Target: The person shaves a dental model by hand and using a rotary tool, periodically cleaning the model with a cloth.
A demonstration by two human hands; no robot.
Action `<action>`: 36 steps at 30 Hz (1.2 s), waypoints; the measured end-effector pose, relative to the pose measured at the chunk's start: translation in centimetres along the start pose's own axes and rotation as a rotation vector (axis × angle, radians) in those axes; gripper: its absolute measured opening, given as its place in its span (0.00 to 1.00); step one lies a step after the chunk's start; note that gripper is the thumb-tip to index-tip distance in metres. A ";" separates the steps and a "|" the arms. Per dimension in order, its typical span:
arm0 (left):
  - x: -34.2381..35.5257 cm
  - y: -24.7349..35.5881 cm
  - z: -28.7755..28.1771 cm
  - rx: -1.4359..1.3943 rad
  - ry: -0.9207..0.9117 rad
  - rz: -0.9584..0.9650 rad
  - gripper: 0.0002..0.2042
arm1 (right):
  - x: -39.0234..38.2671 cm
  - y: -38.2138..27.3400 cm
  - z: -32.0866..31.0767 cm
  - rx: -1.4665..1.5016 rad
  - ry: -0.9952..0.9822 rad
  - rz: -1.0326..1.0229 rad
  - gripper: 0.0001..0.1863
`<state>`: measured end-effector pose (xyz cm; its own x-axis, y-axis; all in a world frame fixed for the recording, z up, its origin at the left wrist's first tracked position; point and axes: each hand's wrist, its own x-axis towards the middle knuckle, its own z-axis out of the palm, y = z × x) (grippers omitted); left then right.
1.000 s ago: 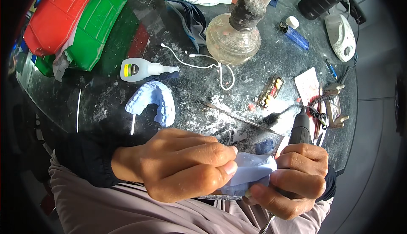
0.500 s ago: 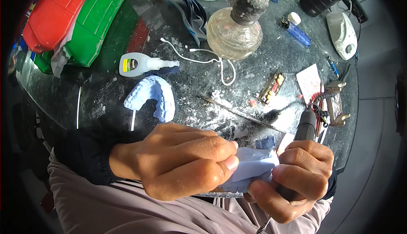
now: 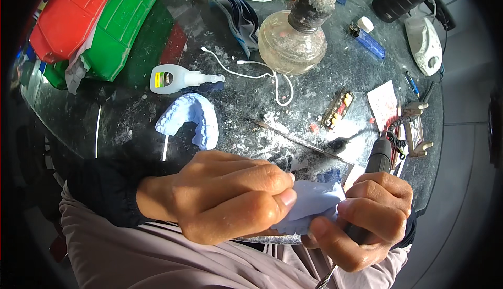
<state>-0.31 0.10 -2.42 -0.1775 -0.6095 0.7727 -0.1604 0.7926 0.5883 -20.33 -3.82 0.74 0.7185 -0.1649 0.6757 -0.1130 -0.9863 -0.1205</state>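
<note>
Just above my lap, my left hand [image 3: 238, 197] is closed on the left side of a pale blue plaster dental model [image 3: 314, 197], its fingers hiding much of it. My right hand [image 3: 369, 218] wraps round a black rotary handpiece [image 3: 378, 158]. Its thumb and fingertips also touch the model's right edge. The handpiece's coiled cord [image 3: 399, 126] runs off the upper end, and metal shows below the hand; where the working tip meets anything is unclear. Another blue horseshoe-shaped plaster model [image 3: 194, 115] lies on the table beyond my left hand.
White dust covers the dark table [image 3: 236, 100]. A glass spirit lamp [image 3: 293, 43], a squeeze bottle [image 3: 175, 79], a white cord [image 3: 277, 87], a thin metal tool [image 3: 298, 140] and a blue lighter [image 3: 369, 43] lie beyond. Red [image 3: 73, 14] and green [image 3: 120, 27] bins stand far left.
The model has tilted slightly in my hands, turning more of its smooth flat face up. My right fingers have shifted a little on its edge. The whole view has moved slightly.
</note>
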 end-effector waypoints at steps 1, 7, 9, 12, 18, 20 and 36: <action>0.0 0.0 0.0 0.000 0.001 0.000 0.08 | 0.0 0.0 0.0 0.001 -0.007 0.001 0.13; -0.3 -0.1 0.1 -0.033 0.005 -0.039 0.06 | -0.9 0.5 0.8 0.073 0.117 -0.012 0.21; -0.3 -0.3 0.1 -0.017 0.028 0.045 0.06 | -1.0 0.4 0.9 0.108 0.142 0.007 0.23; -0.5 -0.5 0.2 0.070 0.079 0.131 0.06 | -0.9 0.2 0.8 0.181 0.201 0.069 0.23; 0.2 -0.2 -1.1 0.120 -0.095 0.148 0.09 | -0.4 0.6 -0.7 0.250 -0.043 0.078 0.14; 0.3 0.0 -1.2 0.132 -0.096 0.159 0.09 | -1.0 0.5 -0.1 0.350 0.096 0.104 0.14; 0.3 -0.2 -1.3 0.165 -0.102 0.165 0.09 | -0.6 0.7 -0.8 0.279 -0.047 0.090 0.14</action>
<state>0.94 -0.22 -2.04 -0.3102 -0.4779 0.8218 -0.2759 0.8725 0.4032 -21.39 -4.47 0.87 0.7456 -0.2441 0.6200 0.0110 -0.9259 -0.3777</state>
